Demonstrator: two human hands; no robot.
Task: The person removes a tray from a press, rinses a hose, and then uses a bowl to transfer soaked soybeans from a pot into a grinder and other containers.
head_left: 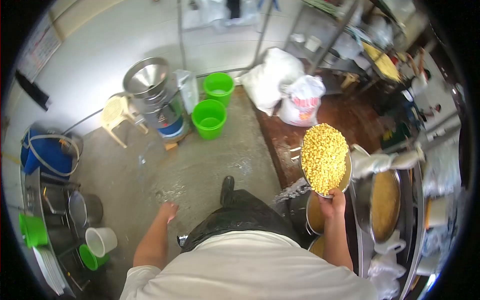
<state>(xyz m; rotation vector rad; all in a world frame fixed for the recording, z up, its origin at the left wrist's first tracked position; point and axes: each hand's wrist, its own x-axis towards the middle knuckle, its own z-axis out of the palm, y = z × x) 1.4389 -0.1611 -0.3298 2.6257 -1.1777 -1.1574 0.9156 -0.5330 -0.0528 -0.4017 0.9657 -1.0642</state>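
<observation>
A round metal bowl heaped with yellow kernels is held out at the right. My right hand grips its near rim from below. Beneath and beside it stand pots with a yellowish content, one of them a large pan on the right-hand counter. My left hand hangs over the wet floor at the left of my body, away from any object; its fingers look curled but are too blurred to make out.
Two green buckets stand by a metal grinder with a funnel and a cream stool. White sacks lean at the wall. A sink with pots is at the left. People are at the far right.
</observation>
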